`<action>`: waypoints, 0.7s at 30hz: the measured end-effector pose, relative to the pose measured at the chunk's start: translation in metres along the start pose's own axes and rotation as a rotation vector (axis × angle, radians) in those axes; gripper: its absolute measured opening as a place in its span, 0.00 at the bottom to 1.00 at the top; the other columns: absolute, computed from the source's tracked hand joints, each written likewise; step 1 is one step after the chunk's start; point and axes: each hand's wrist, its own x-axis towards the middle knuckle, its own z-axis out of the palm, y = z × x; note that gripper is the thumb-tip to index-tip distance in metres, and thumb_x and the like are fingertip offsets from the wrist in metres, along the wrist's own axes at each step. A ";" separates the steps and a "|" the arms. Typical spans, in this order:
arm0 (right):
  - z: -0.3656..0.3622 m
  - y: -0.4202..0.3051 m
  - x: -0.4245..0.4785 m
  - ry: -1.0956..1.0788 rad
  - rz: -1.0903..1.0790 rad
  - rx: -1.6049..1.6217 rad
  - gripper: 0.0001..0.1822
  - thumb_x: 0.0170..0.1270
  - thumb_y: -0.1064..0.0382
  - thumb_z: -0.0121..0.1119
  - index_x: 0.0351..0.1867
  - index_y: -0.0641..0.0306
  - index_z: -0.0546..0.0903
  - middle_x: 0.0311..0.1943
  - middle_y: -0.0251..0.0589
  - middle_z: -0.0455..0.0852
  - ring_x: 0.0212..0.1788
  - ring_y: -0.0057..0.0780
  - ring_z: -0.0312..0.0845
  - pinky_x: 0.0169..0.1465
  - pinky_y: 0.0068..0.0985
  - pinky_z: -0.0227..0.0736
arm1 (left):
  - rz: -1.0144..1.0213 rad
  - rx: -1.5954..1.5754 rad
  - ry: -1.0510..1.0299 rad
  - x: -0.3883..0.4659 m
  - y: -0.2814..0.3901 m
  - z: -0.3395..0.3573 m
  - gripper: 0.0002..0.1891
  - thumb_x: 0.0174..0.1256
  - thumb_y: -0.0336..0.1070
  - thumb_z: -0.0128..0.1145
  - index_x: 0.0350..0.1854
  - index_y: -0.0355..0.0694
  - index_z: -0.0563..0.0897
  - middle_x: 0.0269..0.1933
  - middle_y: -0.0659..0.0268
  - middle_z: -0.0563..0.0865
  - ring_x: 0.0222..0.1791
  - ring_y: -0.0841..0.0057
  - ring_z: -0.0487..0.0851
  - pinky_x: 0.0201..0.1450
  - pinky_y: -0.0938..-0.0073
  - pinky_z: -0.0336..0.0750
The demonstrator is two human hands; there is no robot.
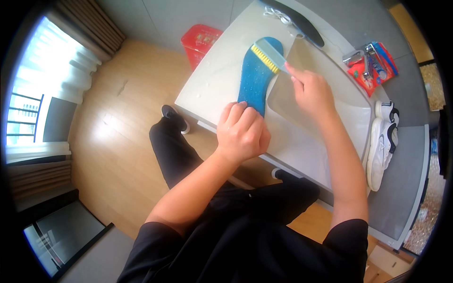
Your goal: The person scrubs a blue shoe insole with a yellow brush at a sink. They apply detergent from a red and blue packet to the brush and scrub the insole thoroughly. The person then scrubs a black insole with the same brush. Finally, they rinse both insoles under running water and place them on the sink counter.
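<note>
A blue shoe insole [254, 79] lies on the white tabletop [212, 88], with pale specks on its surface. My left hand [243, 131] grips its near end, fingers curled over the edge by the table's front. My right hand [311, 88] is closed around the handle of a grey-green scrubbing brush [270, 51]. The brush's yellow bristles rest on or just over the insole's wide upper part; exact contact is hard to tell. Beside the insole, to the right, is a shallow translucent basin [315, 106], partly behind my right forearm.
White sneakers [380, 152] stand at the right edge. Behind the basin lie a red packet [375, 70] with metal clips or fittings on it, a dark curved object [300, 21] and a white cable [277, 15]. A red bin [200, 40] stands beyond the table's left side.
</note>
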 end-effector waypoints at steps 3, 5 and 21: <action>0.004 0.010 0.011 0.014 0.048 -0.010 0.20 0.71 0.64 0.57 0.61 0.45 0.86 0.34 0.48 0.87 0.39 0.49 0.84 0.43 0.42 0.78 | -0.002 -0.005 0.008 -0.001 0.000 0.001 0.08 0.43 0.27 0.61 0.28 0.33 0.84 0.33 0.59 0.83 0.38 0.58 0.84 0.47 0.60 0.80; 0.005 0.008 0.013 0.028 0.035 -0.015 0.19 0.71 0.64 0.57 0.61 0.45 0.86 0.35 0.49 0.87 0.39 0.50 0.83 0.43 0.43 0.78 | -0.010 -0.006 0.008 0.000 0.000 0.000 0.07 0.43 0.27 0.60 0.28 0.33 0.84 0.33 0.59 0.82 0.38 0.58 0.84 0.47 0.60 0.79; -0.036 -0.037 -0.057 -0.270 -0.171 0.246 0.22 0.66 0.68 0.63 0.61 0.47 0.86 0.24 0.45 0.79 0.26 0.44 0.77 0.31 0.37 0.73 | -0.041 -0.010 -0.020 0.001 0.002 0.001 0.09 0.41 0.28 0.60 0.28 0.32 0.84 0.32 0.58 0.83 0.39 0.58 0.84 0.46 0.60 0.80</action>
